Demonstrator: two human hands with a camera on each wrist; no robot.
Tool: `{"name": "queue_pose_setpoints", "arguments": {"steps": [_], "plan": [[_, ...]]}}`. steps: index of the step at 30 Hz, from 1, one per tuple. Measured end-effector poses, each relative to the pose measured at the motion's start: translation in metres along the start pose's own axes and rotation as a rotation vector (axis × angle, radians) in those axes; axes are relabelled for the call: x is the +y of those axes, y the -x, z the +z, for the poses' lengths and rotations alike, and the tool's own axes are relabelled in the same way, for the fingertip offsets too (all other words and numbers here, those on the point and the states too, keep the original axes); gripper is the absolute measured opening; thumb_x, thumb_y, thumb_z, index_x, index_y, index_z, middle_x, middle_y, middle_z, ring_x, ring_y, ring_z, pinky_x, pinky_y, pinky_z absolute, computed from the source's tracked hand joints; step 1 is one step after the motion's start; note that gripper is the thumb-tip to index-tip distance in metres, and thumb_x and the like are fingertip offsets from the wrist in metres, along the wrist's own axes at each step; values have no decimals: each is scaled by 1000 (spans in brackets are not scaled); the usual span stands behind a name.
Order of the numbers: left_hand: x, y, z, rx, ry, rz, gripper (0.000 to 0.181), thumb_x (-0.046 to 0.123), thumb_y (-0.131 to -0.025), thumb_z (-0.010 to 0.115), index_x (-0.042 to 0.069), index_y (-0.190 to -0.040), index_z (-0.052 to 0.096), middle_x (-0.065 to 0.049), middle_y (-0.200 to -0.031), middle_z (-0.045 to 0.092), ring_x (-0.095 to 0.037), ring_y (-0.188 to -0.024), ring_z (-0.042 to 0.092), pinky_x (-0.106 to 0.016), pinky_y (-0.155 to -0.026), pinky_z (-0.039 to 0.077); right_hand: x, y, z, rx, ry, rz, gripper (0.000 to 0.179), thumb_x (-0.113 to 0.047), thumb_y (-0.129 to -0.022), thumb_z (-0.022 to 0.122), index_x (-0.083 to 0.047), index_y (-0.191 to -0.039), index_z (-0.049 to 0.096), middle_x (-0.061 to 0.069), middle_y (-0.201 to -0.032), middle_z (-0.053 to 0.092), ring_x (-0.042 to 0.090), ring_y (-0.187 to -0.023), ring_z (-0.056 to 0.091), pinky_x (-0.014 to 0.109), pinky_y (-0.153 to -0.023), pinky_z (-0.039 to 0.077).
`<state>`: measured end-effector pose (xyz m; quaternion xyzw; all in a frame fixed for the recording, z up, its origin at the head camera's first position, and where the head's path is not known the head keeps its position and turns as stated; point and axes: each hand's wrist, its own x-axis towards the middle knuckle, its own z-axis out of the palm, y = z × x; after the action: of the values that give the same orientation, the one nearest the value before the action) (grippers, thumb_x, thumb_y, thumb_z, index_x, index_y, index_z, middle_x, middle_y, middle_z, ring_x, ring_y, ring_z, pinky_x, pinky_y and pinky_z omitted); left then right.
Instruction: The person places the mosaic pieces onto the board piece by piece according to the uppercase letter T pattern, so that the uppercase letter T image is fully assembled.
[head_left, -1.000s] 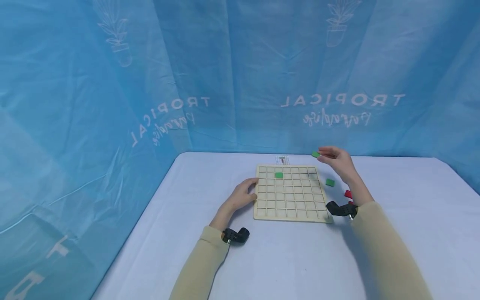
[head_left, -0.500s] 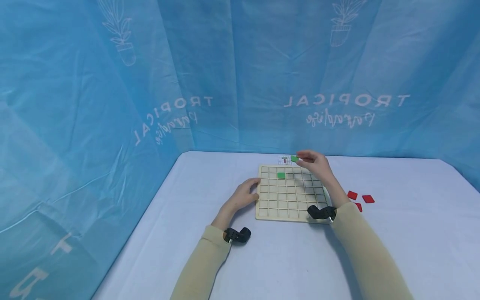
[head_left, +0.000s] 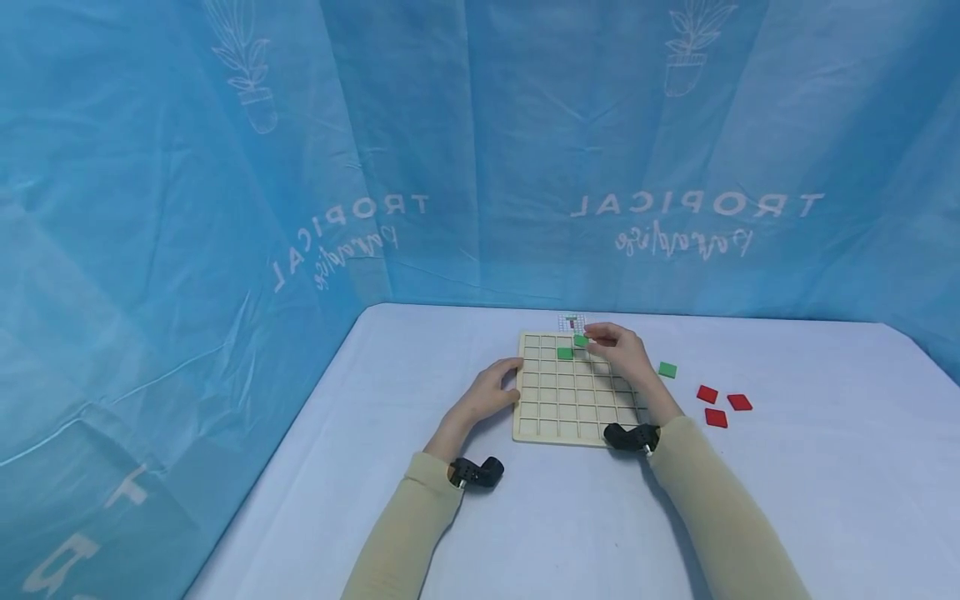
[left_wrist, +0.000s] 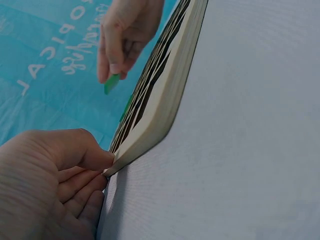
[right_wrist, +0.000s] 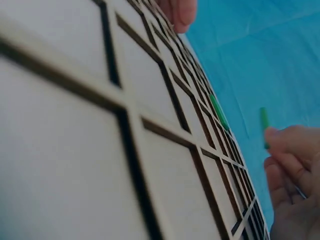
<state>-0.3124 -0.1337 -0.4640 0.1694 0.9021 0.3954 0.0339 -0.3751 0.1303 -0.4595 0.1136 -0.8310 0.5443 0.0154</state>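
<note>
One tile (head_left: 581,341) is pinched in the right hand (head_left: 621,348), and should go down level and straight (without force), while the left hand (head_left: 486,392) grips the board (head_left: 550,395).

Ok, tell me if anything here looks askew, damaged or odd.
Nothing looks spilled or damaged. One oddity: the lettering on the blue curtain reads mirrored, as if seen from behind. The three loose red tiles lie at mixed angles beside the board, but that looks like ordinary scatter.
</note>
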Motion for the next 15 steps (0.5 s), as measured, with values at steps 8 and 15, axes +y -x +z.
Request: {"name": "queue_pose_setpoints", "arguments": {"steps": [8,15], "plan": [[0,-1,0,6,-1,-6,60,4,-84,59,3,-142,40,-10,-145,40,-23,-136,31,-35,-111,26,5,3,5,-3,104,-49,36,-11,-89,65,-3,-123,60,15,-116,62,30,-106,57,45,-91,48],[0,-1,1,0,-2,-18,61,4,-84,58,5,-142,40,-10,-145,40,-23,-136,31,-35,-111,26,7,4,8,-7,256,-89,33,-9,-88,66,-4,-121,62,13,-114,64,29,-105,59,43,-91,48]]}}
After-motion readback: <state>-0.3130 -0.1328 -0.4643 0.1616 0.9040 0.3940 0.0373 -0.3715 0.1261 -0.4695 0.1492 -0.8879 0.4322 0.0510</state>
